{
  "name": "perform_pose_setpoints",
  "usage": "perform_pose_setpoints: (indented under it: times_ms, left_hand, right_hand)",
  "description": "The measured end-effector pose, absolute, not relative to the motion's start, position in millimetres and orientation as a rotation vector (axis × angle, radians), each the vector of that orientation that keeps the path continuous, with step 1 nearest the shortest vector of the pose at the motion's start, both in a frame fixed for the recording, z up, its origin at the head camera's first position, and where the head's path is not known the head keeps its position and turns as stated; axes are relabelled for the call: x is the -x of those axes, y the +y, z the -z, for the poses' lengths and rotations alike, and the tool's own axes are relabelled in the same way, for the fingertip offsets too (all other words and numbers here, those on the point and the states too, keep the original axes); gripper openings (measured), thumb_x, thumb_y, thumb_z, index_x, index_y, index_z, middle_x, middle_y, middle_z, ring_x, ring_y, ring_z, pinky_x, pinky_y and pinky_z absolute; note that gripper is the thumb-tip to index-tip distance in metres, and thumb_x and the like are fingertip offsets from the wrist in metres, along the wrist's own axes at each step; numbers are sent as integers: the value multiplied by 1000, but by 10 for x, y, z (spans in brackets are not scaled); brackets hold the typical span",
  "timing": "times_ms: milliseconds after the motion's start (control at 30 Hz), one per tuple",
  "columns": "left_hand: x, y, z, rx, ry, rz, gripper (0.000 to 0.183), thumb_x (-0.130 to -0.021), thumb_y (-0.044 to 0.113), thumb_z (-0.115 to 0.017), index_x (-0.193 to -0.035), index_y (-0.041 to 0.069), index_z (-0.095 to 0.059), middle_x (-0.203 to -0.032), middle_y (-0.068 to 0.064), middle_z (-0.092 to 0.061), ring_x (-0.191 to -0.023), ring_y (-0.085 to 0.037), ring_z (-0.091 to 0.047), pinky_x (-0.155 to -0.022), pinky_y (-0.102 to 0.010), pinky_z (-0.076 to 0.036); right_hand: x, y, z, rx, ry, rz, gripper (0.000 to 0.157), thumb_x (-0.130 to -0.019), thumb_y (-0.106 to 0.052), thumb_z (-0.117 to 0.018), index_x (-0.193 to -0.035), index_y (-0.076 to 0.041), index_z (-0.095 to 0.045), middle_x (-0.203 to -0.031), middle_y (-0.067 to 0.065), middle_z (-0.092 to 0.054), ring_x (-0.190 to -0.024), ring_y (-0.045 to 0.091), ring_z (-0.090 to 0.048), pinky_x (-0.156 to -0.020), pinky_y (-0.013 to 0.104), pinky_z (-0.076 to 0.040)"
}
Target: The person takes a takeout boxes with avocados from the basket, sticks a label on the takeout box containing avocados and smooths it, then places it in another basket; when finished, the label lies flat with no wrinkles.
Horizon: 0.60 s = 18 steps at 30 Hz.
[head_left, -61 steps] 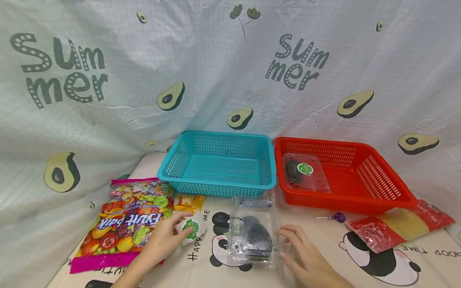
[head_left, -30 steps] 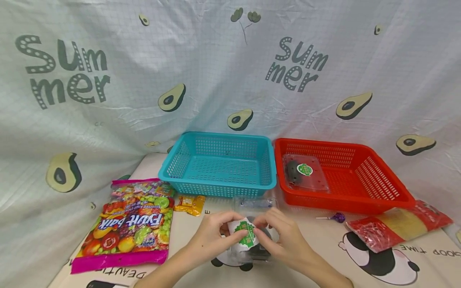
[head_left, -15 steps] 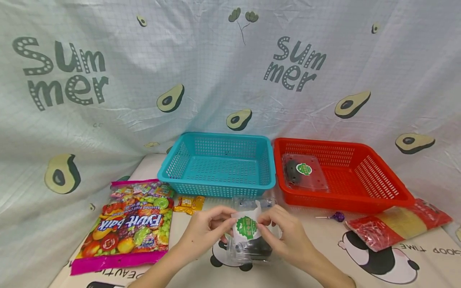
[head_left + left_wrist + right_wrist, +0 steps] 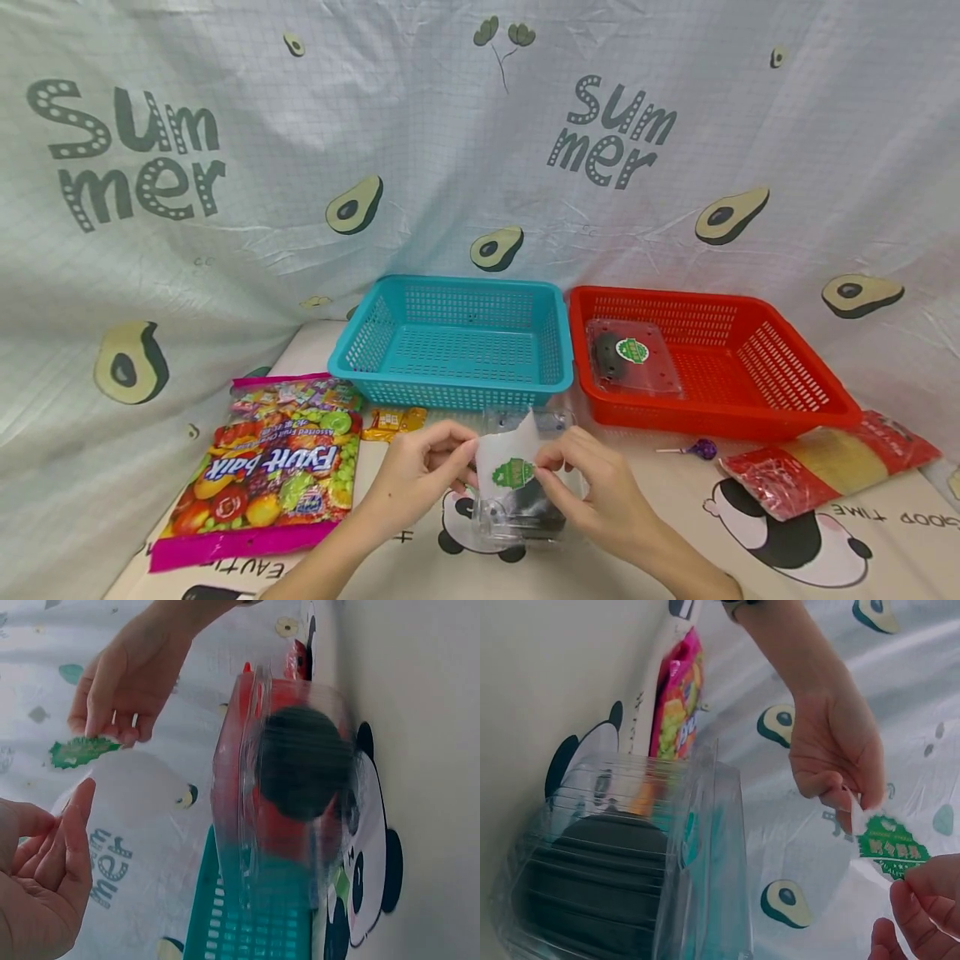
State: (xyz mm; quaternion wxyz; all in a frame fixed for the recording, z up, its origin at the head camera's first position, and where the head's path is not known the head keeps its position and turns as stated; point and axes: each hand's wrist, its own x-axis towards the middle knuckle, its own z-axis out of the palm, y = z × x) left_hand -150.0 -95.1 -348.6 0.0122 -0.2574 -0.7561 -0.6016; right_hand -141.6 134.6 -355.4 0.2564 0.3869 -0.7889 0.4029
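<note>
Over a clear plastic box (image 4: 517, 532), both hands hold a round green sticker (image 4: 513, 473) on white backing paper (image 4: 512, 446). My left hand (image 4: 430, 467) pinches the paper's left edge. The sticker's right edge is between the thumb and finger of my right hand (image 4: 581, 483). In the left wrist view the green sticker (image 4: 82, 752) stands partly lifted off the white paper (image 4: 135, 787). A dark, rounded item (image 4: 306, 763) lies inside the closed box, which rests on the table below the hands; its kind is unclear.
Behind the box stand a blue basket (image 4: 450, 392) and a red basket (image 4: 720, 421), the red one holding a clear box with a similar sticker (image 4: 632, 351). A candy bag (image 4: 262, 475) and orange packet (image 4: 390, 422) lie left; a lollipop (image 4: 702, 449) and red-yellow packet (image 4: 825, 467) lie right.
The left hand has carried the sticker paper from beside the orange packet to above the box. The right hand has left the box's side and taken the sticker's edge; the paper now bends upward.
</note>
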Motion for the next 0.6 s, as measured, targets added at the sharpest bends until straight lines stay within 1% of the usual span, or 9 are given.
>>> perform_pose_setpoints:
  times_ms: [100, 167, 300, 467, 600]
  left_hand:
    - [1546, -1042, 3510, 703, -2383, 1853, 19, -89, 22, -53, -94, 4, -61, -75, -9, -65, -60, -18, -64, -53, -29, -52]
    - [1587, -1132, 3541, 617, -2409, 1808, 20, -88, 23, -54, -92, 4, -61, -74, -8, -65, -59, -16, -64, -53, -28, -52]
    - [1669, -1371, 3637, 374, -2486, 1773, 19, -87, 21, -56, -91, 4, -61, -73, -9, -65, -59, -16, -65, -55, -27, -53]
    - [1737, -1667, 3807, 33, -2638, 1730, 18, -87, 16, -57, -96, 1, -61, -80, -10, -66, -63, -18, -65, -57, -27, -53]
    - [1758, -1807, 3927, -87, -2742, 1615, 17, -85, 11, -57, -97, 0, -62, -81, -9, -66, -63, -18, -64, -56, -28, -53]
  right_hand:
    - [1420, 1365, 3534, -1042, -2140, -1103, 8, -81, -11, -63, -85, -15, -58, -78, -7, -57, -73, 6, -48, -63, 13, -42]
    - [1424, 1383, 3521, -1024, -2153, -1110, 7, -82, -13, -63, -85, -15, -58, -78, -7, -57, -72, 5, -48, -62, 14, -42]
    - [1434, 1429, 3510, -963, -2217, -1120, 12, -79, -9, -65, -85, -16, -58, -78, -9, -56, -72, 4, -48, -61, 17, -44]
    - [1460, 1484, 3522, -885, -2269, -1135, 19, -77, -5, -67, -85, -19, -58, -78, -12, -55, -71, 3, -48, -60, 20, -45]
    - [1476, 1514, 3539, -837, -2277, -1174, 22, -76, -3, -67, -85, -21, -57, -75, -11, -55, -68, 4, -49, -58, 21, -46]
